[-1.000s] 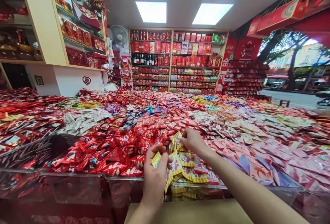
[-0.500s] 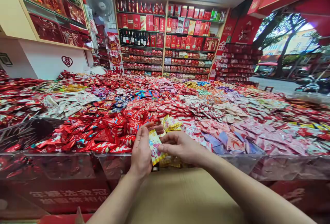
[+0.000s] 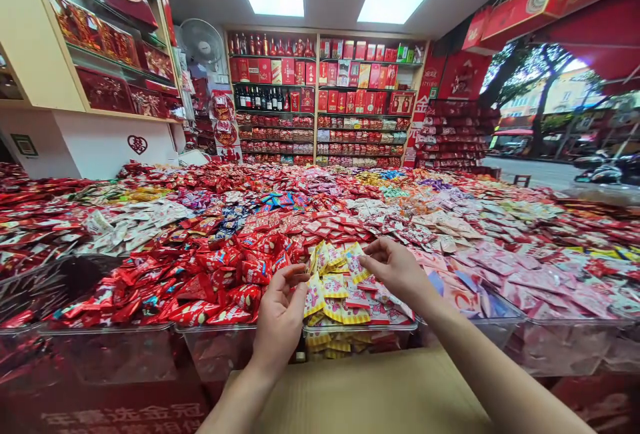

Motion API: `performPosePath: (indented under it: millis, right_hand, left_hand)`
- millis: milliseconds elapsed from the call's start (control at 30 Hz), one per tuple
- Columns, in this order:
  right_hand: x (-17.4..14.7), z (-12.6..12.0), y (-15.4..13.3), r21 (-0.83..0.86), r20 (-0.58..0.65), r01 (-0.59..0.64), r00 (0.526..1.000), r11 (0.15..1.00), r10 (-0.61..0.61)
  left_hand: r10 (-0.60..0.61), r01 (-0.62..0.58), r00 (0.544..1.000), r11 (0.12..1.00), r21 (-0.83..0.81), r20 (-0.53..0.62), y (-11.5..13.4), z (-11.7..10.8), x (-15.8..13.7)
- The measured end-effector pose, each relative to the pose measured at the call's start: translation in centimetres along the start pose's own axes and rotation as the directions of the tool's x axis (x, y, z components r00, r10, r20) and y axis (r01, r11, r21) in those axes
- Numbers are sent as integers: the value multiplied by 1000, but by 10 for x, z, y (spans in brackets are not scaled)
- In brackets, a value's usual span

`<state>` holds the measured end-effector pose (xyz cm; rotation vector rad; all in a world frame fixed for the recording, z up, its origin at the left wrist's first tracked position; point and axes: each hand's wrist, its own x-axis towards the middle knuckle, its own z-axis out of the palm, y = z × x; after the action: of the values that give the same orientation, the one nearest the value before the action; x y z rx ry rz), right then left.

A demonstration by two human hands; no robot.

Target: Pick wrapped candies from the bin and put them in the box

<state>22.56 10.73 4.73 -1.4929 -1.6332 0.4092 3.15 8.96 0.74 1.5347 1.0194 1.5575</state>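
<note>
My right hand (image 3: 403, 274) pinches a yellow-and-white candy packet (image 3: 357, 263) at its right edge, over the heap. My left hand (image 3: 281, 317) is at the left side of the yellow packets, its fingers loosely curled and apart from the thumb. Close by its thumb tip leans another yellow packet (image 3: 315, 295); whether they touch I cannot tell. More yellow-edged packets (image 3: 345, 312) with a pink cartoon print lie between my hands, on top of pink-and-white packets in a clear plastic bin (image 3: 361, 329).
Shiny red candy packets (image 3: 200, 281) fill the bin on the left, pale pink packets (image 3: 530, 274) those on the right. A cardboard surface (image 3: 360, 394) lies below my forearms. Shelves of bottles and red boxes (image 3: 295, 73) stand behind; a street (image 3: 540, 171) opens at right.
My hands have moved apart; the right went up and rightward. The yellow packet that was between them is out of that place. The view has tilted upward, showing more ceiling.
</note>
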Motion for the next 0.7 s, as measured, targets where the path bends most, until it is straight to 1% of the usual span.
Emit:
performPosePath:
  millis: [67, 133, 267, 367, 467, 533, 567, 633, 667, 700]
  right_hand:
    - [-1, 4, 2, -45, 46, 25, 999, 999, -23]
    - [-6, 11, 1, -97, 100, 79, 993, 992, -69]
    - [-12, 21, -3, -158, 151, 166, 978, 973, -142]
    - [-9, 16, -7, -182, 179, 208, 968, 961, -176]
    - [-11, -5, -17, -186, 149, 221, 969, 957, -195]
    - [-25, -25, -28, -109, 153, 257, 959, 960, -239]
    - [-37, -37, -33, -39, 181, 275, 947, 961, -264]
    - [-70, -58, -40, 114, 311, 259, 908, 959, -282]
    - [-89, -67, -41, 164, 413, 217, 871, 962, -267]
    - [-109, -74, -39, 187, 536, 156, 811, 970, -234]
  left_hand:
    - [28, -37, 995, 995, 89, 97, 2, 4, 3]
    - [47, -89, 976, 977, 195, 212, 4, 10, 7]
    - [58, -230, 903, 901, 368, 425, 4, 24, 10]
    - [78, -329, 857, 843, 425, 509, -1, 28, 9]
    - [110, -389, 837, 808, 442, 536, -4, 29, 12]
    - [125, -403, 832, 807, 432, 541, -2, 30, 16]
    - [128, -401, 831, 811, 425, 541, 1, 31, 16]
    - [129, -393, 834, 822, 412, 537, 12, 29, 12]
    - [132, -392, 834, 825, 407, 536, 20, 26, 6]
    - [150, -405, 829, 826, 392, 538, 30, 21, -3]
